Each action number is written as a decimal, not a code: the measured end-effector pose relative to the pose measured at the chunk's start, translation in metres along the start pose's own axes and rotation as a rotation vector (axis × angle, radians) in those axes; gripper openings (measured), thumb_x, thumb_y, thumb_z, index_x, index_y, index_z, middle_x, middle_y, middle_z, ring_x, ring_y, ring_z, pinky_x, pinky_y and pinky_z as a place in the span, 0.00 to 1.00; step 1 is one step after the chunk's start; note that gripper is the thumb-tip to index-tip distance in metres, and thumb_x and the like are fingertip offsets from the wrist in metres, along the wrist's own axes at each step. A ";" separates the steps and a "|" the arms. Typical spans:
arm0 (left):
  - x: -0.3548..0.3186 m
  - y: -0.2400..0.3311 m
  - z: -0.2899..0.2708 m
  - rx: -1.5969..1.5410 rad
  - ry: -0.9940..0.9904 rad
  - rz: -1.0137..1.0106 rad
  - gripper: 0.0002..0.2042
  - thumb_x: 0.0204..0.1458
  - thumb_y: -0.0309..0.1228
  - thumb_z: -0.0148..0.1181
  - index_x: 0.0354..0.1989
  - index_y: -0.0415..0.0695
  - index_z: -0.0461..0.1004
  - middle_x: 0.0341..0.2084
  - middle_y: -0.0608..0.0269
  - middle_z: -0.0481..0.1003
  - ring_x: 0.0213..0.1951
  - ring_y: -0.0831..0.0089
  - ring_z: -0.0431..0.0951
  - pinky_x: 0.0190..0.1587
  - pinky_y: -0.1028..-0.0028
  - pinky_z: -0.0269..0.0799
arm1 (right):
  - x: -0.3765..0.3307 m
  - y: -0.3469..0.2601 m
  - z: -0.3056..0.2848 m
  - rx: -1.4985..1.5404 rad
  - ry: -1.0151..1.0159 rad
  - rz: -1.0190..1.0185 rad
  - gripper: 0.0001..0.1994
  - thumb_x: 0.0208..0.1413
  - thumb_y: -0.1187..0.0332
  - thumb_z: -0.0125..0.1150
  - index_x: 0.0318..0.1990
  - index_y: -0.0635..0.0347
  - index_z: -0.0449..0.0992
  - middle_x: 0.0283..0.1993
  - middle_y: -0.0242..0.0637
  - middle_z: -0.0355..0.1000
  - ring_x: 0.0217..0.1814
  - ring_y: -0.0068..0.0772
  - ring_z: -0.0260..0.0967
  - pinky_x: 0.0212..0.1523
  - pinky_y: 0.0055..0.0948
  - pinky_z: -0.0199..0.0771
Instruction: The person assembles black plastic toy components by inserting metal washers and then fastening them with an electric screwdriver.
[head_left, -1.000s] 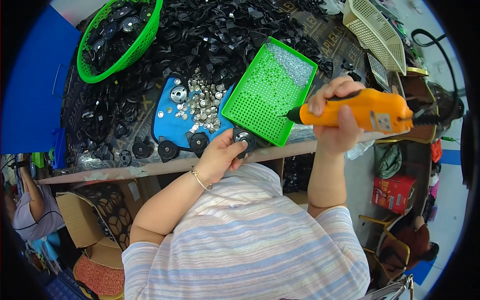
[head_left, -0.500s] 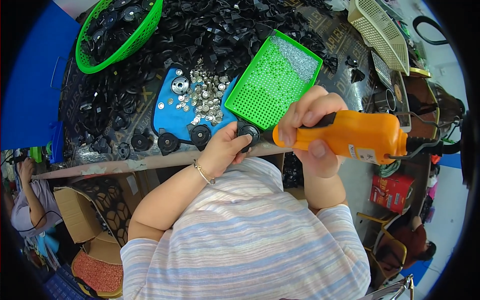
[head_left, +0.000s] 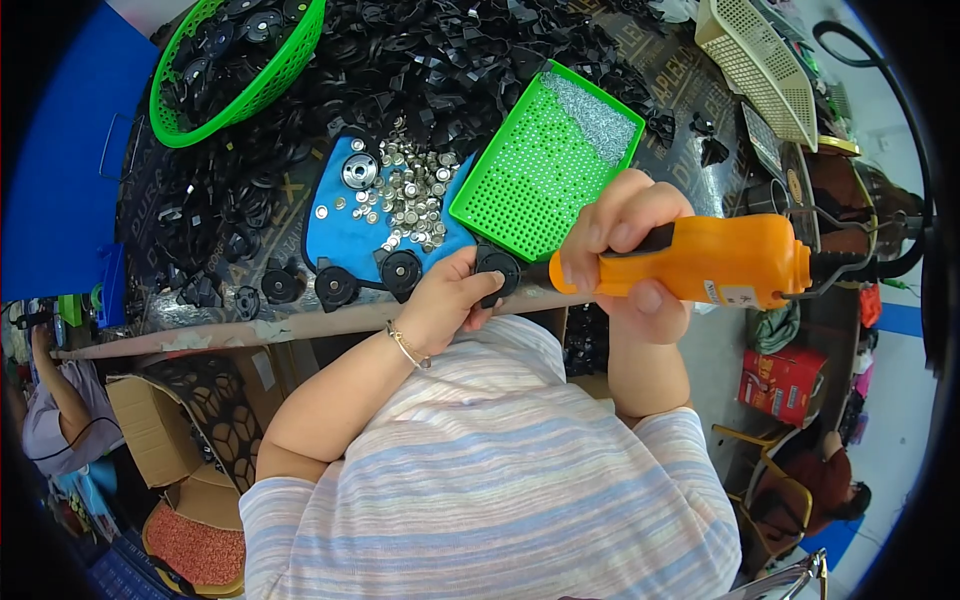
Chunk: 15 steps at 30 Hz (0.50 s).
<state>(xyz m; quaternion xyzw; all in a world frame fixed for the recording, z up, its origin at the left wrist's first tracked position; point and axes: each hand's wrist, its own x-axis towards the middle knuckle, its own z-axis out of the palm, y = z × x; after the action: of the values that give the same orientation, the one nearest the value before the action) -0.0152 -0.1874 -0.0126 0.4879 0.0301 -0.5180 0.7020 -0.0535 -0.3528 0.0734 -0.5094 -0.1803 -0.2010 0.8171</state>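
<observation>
At the table's front edge my left hand pinches a round black plastic part. My right hand is wrapped round an orange electric screwdriver, whose nose points left at the black part; whether its tip touches cannot be made out. Beyond both hands lies a green perforated tray with a heap of small silvery screws at its far end. Left of the tray, a blue mat carries many small metal caps and a larger metal disc. More round black parts line the table edge.
Black plastic pieces are heaped across the far table. A green basket of black parts stands far left, a cream basket far right. The screwdriver's black cable loops at right. Other people sit at both sides.
The orange screwdriver has shifted very slightly left and its rear end has risen a little, while its cable has swung upward. My left hand and the black part stay nearly in place.
</observation>
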 end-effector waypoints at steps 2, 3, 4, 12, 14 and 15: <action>0.000 0.000 -0.001 0.000 0.002 -0.004 0.02 0.52 0.25 0.50 0.31 0.42 0.64 0.16 0.68 0.66 0.11 0.83 0.62 0.12 0.83 0.56 | 0.003 -0.006 -0.006 0.057 -0.075 -0.017 0.16 0.42 0.65 0.64 0.33 0.64 0.66 0.30 0.38 0.62 0.22 0.25 0.64 0.22 0.19 0.67; 0.000 0.000 -0.002 0.002 0.008 -0.012 0.02 0.52 0.25 0.50 0.31 0.42 0.64 0.16 0.67 0.67 0.11 0.82 0.62 0.12 0.83 0.56 | 0.005 -0.011 -0.011 0.118 -0.147 -0.033 0.17 0.43 0.63 0.64 0.33 0.64 0.66 0.30 0.39 0.62 0.21 0.25 0.64 0.21 0.20 0.67; 0.000 0.000 -0.002 0.001 0.008 -0.012 0.02 0.52 0.25 0.50 0.31 0.42 0.64 0.16 0.67 0.67 0.11 0.82 0.62 0.12 0.83 0.56 | 0.010 -0.014 -0.017 0.024 -0.163 -0.134 0.16 0.45 0.63 0.61 0.34 0.65 0.65 0.31 0.40 0.61 0.21 0.25 0.64 0.20 0.20 0.67; 0.000 -0.001 0.000 0.020 0.011 -0.017 0.03 0.51 0.25 0.50 0.32 0.41 0.65 0.19 0.62 0.69 0.11 0.81 0.61 0.12 0.83 0.54 | 0.012 0.009 -0.047 -0.269 0.139 -0.229 0.10 0.47 0.76 0.56 0.37 0.68 0.64 0.34 0.41 0.61 0.24 0.27 0.65 0.27 0.22 0.67; 0.000 -0.002 0.000 0.030 0.014 -0.014 0.03 0.51 0.25 0.50 0.32 0.41 0.65 0.19 0.62 0.69 0.11 0.82 0.61 0.12 0.83 0.54 | 0.012 0.015 -0.048 -0.260 0.151 -0.214 0.10 0.47 0.76 0.56 0.36 0.68 0.64 0.34 0.40 0.62 0.25 0.27 0.65 0.27 0.22 0.67; 0.000 -0.001 0.000 0.041 0.016 -0.010 0.04 0.50 0.25 0.50 0.33 0.41 0.65 0.19 0.62 0.69 0.11 0.82 0.61 0.12 0.82 0.54 | 0.012 0.017 -0.048 -0.257 0.170 -0.202 0.10 0.47 0.77 0.56 0.36 0.67 0.65 0.33 0.39 0.62 0.25 0.26 0.65 0.27 0.22 0.67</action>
<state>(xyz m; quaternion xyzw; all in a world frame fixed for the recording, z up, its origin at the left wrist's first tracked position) -0.0163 -0.1874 -0.0135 0.5060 0.0276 -0.5182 0.6890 -0.0303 -0.3910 0.0463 -0.5703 -0.1337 -0.3458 0.7330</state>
